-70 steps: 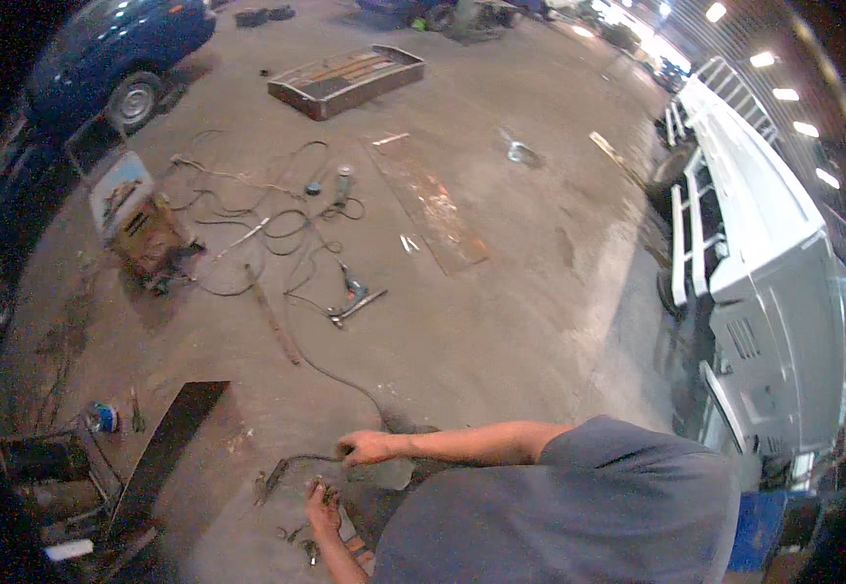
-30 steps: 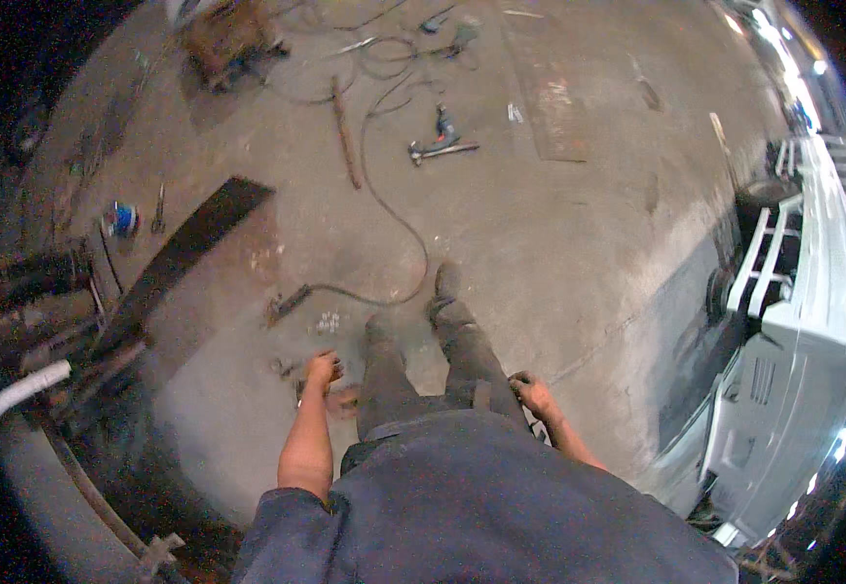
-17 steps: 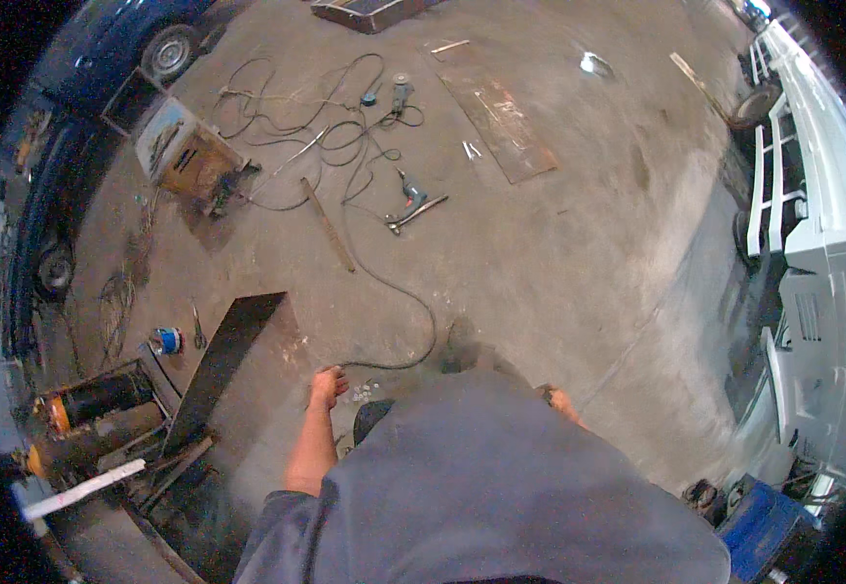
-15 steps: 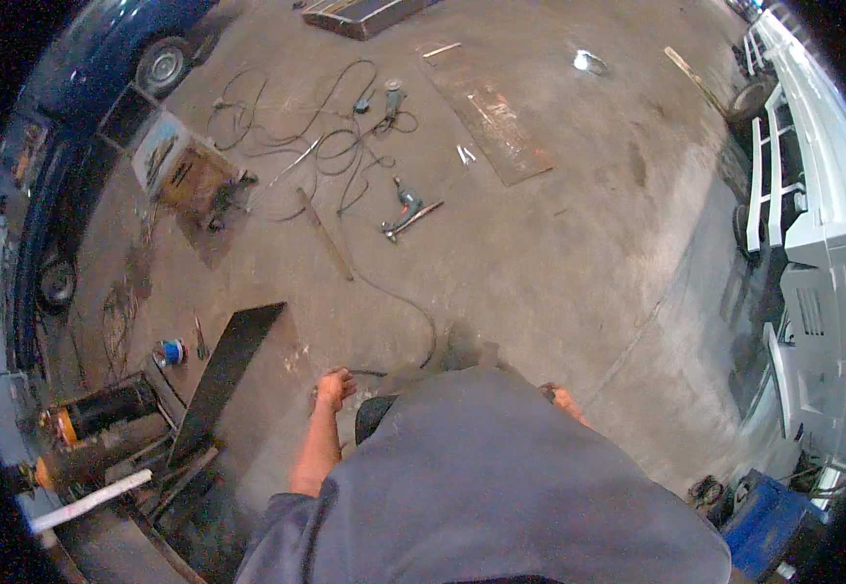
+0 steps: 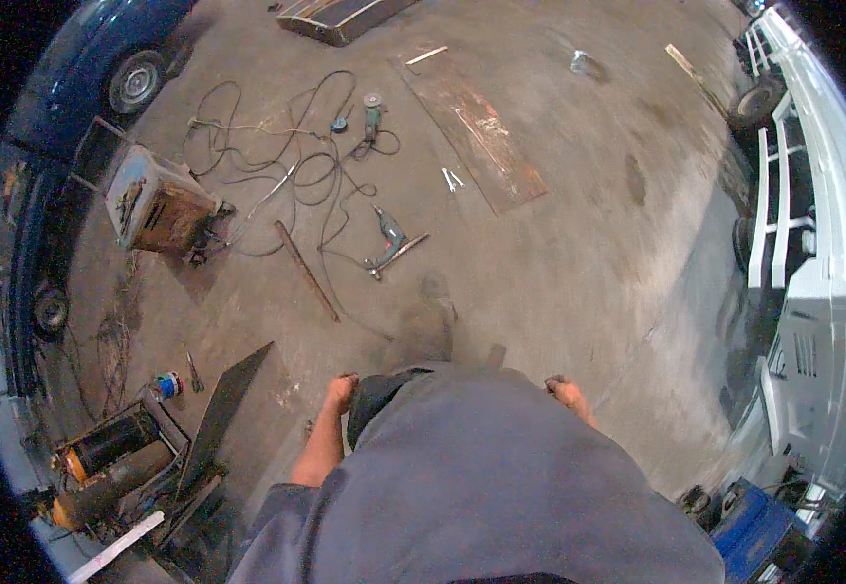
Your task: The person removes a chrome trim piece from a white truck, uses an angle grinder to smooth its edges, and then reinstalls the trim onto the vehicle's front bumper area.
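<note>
My left hand (image 5: 342, 392) hangs beside my dark trouser leg, its fingers curled in. Whatever it may hold is hidden. On the other side of my body, my right hand (image 5: 566, 391) is closed too, with a dark patch at its fingertips that I cannot make out. Neither hand touches anything on the floor. Ahead of me lie a power drill (image 5: 390, 233) and a hammer (image 5: 399, 256), close together. A long narrow bar (image 5: 307, 272) rests on the concrete to their left. Farther off is an angle grinder (image 5: 372, 118) beside looped cables (image 5: 316, 180).
A boxy machine (image 5: 162, 206) stands left, near a dark blue vehicle (image 5: 102, 78). A compressor (image 5: 116, 457) and a leaning dark plate (image 5: 223, 409) are at the lower left. A rusty sheet (image 5: 486, 146) lies ahead. White vehicle bodywork (image 5: 822, 214) lines the right, above a blue machine (image 5: 759, 526).
The drill, hammer and bar sit lower in view, nearer to me. A foot now shows ahead of my body. My left hand has drawn closer to my leg, and its fingers look more curled.
</note>
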Demonstrator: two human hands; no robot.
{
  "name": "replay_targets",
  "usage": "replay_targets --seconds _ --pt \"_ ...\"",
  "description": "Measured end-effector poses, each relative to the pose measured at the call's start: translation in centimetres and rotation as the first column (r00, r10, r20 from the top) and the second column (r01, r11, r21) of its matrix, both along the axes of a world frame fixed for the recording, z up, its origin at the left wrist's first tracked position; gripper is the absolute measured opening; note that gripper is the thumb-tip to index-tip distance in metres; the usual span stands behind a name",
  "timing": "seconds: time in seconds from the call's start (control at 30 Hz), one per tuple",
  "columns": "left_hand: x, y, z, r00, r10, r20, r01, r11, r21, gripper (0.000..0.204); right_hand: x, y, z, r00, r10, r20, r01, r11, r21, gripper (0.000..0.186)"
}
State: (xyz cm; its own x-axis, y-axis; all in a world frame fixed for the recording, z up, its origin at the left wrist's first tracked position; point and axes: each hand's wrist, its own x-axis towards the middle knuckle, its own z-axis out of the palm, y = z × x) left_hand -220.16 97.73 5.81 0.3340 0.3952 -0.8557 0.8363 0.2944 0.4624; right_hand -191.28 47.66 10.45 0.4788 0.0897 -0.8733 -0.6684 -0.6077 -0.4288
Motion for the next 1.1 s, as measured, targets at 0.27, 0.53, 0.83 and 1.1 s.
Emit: replay_targets --seconds 0.27,0.53,0.83,1.1 --pt "12.9 17.7 -5.8 0.665 -0.747 -0.015 0.695 0.611 0.379 0.025 9.5 7.3 -6.0 0.694 0.541 0.475 -0.604 0.797 -0.024 0.031" --pt "34.9 25.4 3.8 0.909 0.289 0.300 -0.285 0.957 -0.057 0.041 23.4 13.3 -2.1 0.922 0.362 0.138 -0.356 0.932 -0.063 0.038" --pt "33.9 21.8 2.2 0.764 0.639 0.089 -0.630 0.769 -0.109 0.039 44.6 23.3 -1.4 0.952 0.303 -0.041 -0.302 0.953 0.030 0.033" --pt "25.8 12.0 2.7 0.825 0.496 -0.272 -0.523 0.852 -0.032 0.038 53.7 40.9 0.2 0.955 0.295 -0.027 -0.291 0.951 0.102 0.029"
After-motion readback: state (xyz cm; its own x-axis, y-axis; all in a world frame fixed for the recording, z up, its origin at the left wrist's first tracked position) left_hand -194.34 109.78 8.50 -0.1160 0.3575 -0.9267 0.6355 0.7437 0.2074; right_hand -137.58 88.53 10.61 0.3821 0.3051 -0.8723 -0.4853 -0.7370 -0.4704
